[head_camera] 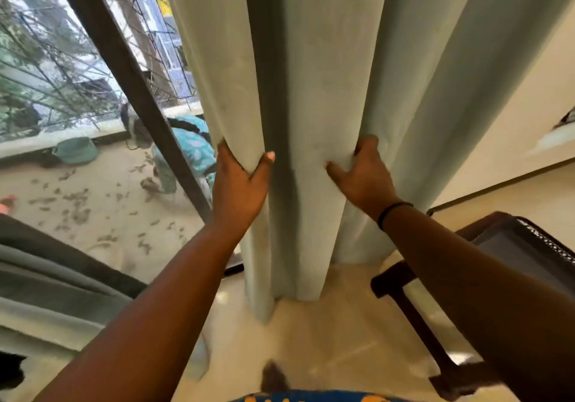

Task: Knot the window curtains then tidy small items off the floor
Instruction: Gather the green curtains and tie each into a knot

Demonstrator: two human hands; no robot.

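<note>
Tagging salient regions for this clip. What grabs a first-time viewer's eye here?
The pale green curtain hanging in folds down the centre, reaching the floor. The left hand grips one fold and the right hand, with a black band on its wrist, presses on the next fold. On the left, the window with its dark slanting frame shows a littered balcony outside; a dark chair stands at lower right.

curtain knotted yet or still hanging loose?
Hanging loose, not knotted. The curtain falls in straight folds to the floor; left hand and right hand each grip a fold at mid-height.
</note>
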